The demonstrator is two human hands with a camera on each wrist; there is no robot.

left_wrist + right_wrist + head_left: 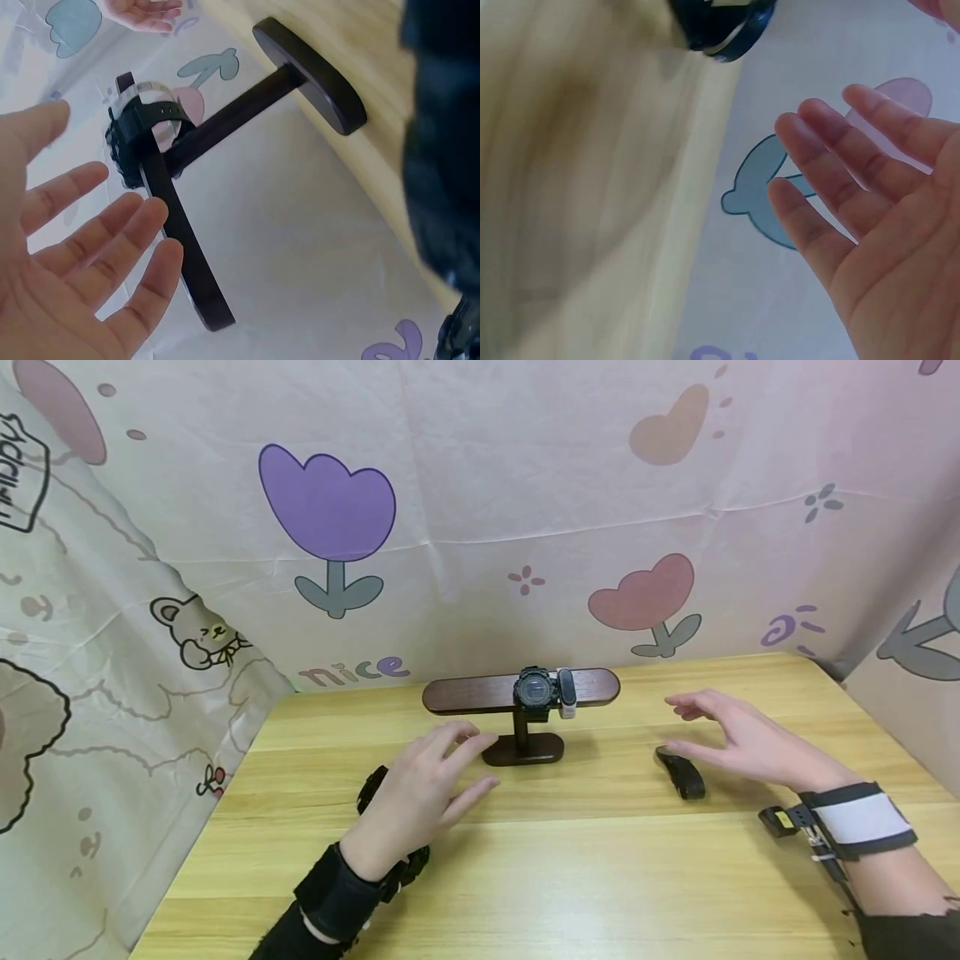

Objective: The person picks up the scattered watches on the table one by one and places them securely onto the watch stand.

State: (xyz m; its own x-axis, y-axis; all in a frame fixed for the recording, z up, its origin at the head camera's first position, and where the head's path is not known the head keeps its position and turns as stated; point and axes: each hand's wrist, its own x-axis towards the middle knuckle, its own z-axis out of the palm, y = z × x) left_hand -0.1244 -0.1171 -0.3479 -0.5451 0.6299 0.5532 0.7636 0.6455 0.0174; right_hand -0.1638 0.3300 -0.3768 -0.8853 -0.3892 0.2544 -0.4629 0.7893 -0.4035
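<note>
A dark wooden T-shaped watch stand (480, 693) stands mid-table. It carries a black digital watch (535, 691) and a slim white-strapped band (567, 693) on its bar. My left hand (457, 768) hovers open just left of the stand's base, above a black watch (370, 789) lying on the table and mostly hidden beneath it. My right hand (705, 727) is open, fingers spread, over a small black band (681, 773) on the table. In the left wrist view the left hand (82, 247) is open beside the stand (225, 131) and its watch (135, 142). The right hand (855, 187) shows an empty palm.
The wooden table (600, 877) is enclosed by a printed fabric backdrop (480, 527) behind and on both sides. Black wrist straps sit on both forearms. The stand's oval base (522, 749) lies between the two hands.
</note>
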